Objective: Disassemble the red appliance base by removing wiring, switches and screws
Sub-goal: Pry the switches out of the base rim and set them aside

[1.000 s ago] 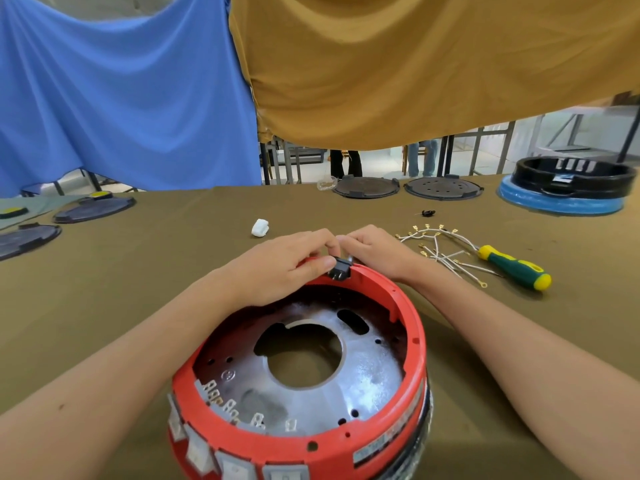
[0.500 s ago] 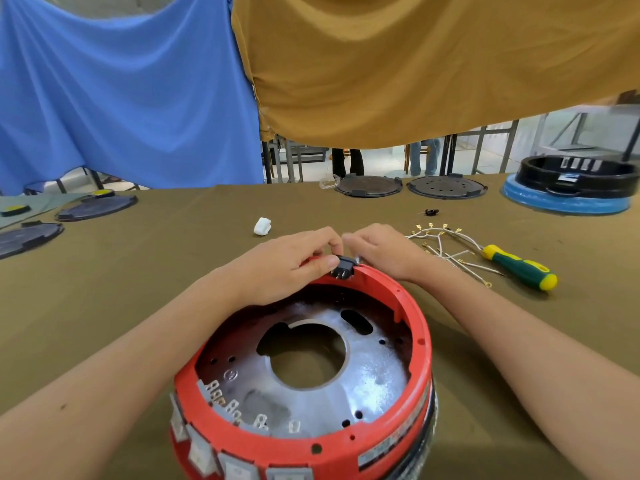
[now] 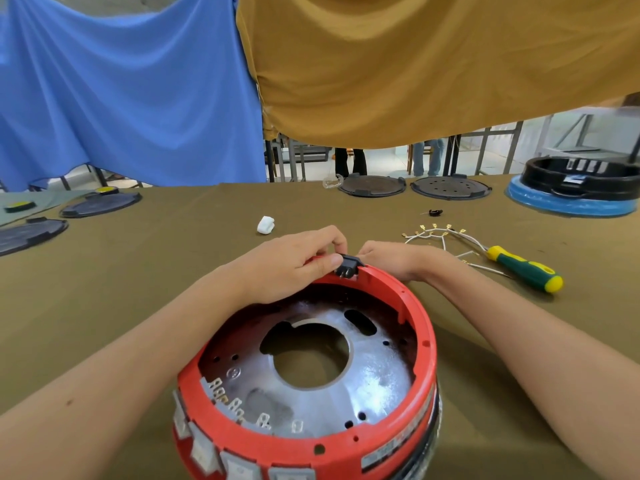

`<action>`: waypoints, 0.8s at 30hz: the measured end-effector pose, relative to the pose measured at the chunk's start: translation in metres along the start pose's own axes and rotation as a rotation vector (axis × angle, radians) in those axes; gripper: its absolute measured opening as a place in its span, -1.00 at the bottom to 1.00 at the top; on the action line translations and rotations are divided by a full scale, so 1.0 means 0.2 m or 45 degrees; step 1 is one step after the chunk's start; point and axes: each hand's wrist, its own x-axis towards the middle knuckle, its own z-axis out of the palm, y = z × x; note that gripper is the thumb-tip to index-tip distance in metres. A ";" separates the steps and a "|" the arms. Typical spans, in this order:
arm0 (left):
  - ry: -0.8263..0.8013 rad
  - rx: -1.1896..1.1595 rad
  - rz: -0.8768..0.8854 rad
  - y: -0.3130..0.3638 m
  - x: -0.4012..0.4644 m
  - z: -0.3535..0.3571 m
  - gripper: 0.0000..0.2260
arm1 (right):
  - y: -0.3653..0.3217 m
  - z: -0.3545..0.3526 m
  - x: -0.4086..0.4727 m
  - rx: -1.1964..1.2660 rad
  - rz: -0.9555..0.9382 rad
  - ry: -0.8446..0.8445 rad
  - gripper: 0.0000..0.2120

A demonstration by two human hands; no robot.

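Hands worked black switch [image 3: 348, 267] at red base [image 3: 420, 344] rim: your left hand [image 3: 294, 265] pinched it, right hand [image 3: 391, 259] curled behind, grip unclear. Small, stiff, snap-fitted; grip its sides.

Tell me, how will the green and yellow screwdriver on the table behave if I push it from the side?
The screwdriver has a rounded handle, so it will probably roll a little. The cloth-covered table may slow it. It looks stiff, and its tip lies among the loose white wires, which might drag along.

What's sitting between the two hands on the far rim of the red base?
In the head view, a small black switch sits in the red base's far rim, between the left hand and the right hand, with both hands' fingertips at it.
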 end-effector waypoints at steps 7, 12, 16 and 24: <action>0.004 0.000 -0.010 0.01 0.00 0.00 -0.92 | 0.00 0.05 -0.01 -0.050 -0.150 0.470 -0.55; 0.008 0.012 -0.011 0.01 -0.01 0.00 -0.93 | -0.04 0.07 0.01 -0.194 -0.298 0.757 -0.48; 0.001 0.012 -0.022 0.02 -0.01 0.00 -0.90 | -0.01 0.08 0.01 0.021 -0.281 0.480 -0.48; 0.025 -0.011 -0.027 0.01 -0.01 0.00 -0.88 | -0.03 0.05 0.00 0.149 -0.197 0.038 -0.70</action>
